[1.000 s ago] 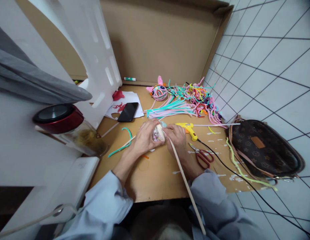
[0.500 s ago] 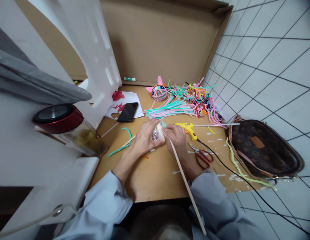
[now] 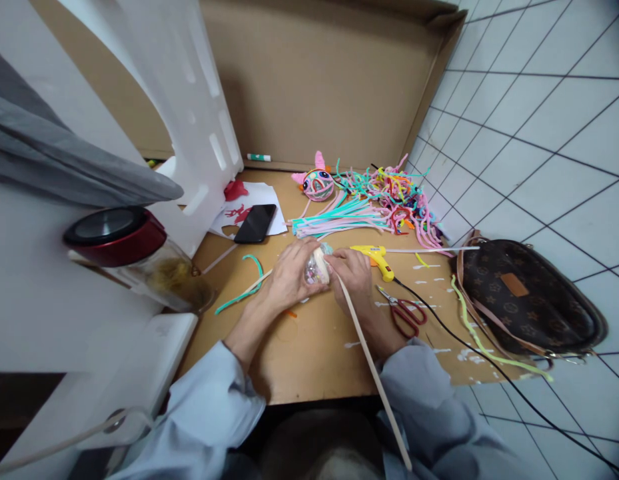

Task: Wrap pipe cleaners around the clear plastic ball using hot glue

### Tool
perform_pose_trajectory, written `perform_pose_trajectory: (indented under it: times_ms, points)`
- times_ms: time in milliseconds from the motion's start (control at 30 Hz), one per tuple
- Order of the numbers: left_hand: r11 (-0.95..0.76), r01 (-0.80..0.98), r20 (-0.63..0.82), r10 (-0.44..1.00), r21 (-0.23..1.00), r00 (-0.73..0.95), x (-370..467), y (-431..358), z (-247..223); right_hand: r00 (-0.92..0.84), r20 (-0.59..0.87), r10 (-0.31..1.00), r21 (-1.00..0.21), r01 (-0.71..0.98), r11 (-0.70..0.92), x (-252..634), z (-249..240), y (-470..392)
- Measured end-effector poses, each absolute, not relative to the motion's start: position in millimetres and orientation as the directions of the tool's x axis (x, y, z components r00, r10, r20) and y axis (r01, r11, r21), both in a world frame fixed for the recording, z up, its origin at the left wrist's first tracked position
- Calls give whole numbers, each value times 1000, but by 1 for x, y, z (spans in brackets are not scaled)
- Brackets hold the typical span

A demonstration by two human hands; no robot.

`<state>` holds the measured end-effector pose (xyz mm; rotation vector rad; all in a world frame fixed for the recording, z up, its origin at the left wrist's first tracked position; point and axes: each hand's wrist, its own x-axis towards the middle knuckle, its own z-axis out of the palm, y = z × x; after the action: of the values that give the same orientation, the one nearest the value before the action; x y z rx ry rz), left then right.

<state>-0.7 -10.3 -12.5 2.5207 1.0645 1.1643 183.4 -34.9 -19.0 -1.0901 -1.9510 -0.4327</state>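
Note:
My left hand [image 3: 290,272] is closed around a small clear ball [image 3: 316,268] with colourful bits showing through it. A pale pipe cleaner [image 3: 365,347] lies against the ball and trails down toward my lap. My right hand [image 3: 354,272] pinches this pipe cleaner at the ball's right side; its fingertips are partly hidden. Just beyond the right hand lies a yellow glue gun [image 3: 376,259] with a glue stick [image 3: 429,250] in its rear. Red-handled scissors [image 3: 406,315] rest beside my right wrist. Left of my left hand is a curved teal pipe cleaner [image 3: 239,300].
Behind the hands are a bundle of pink and teal pipe cleaners [image 3: 339,220], a tangled heap [image 3: 399,187] and a pink-eared ball figure [image 3: 318,185]. A black phone [image 3: 256,223] lies on paper. A glass bottle [image 3: 174,280] stands left, a brown handbag [image 3: 532,297] right. The black cord [image 3: 454,325] crosses the table.
The ball has shifted very slightly between my hands. Both hands keep nearly the same place and hold.

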Motion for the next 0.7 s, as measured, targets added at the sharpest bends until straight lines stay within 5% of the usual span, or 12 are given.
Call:
perform_pose_trajectory:
  times_ms: [700]
  points:
    - [-725, 560, 588, 672, 401, 450, 3, -11, -11, -259, 809, 528, -112, 814, 570, 183, -19, -34]
